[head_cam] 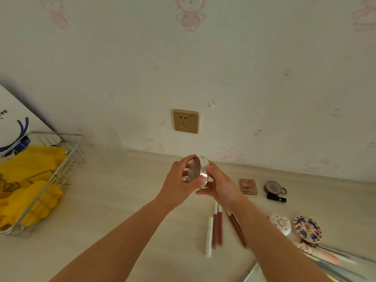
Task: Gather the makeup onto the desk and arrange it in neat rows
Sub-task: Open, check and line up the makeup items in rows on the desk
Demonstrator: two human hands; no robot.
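A round silver compact (199, 171) is held on edge above the desk (114, 192), gripped between my left hand (180, 183) and my right hand (218, 183). On the desk below lie a white pencil (209, 237) and two red-brown pencils (217, 228) side by side, with another red pencil (238, 231) partly under my right forearm. Further right sit a brown eyeshadow palette (248, 186), a round dark compact (273, 187), a black lipstick (276, 198), a white round compact (281, 223) and a blue-patterned round compact (307, 228).
A wire basket (67, 159) with yellow bags stands at the left, with a white bag behind it. A gold wall socket (185, 121) sits above the desk's back edge. Several tubes and pens (329, 259) lie at the lower right corner.
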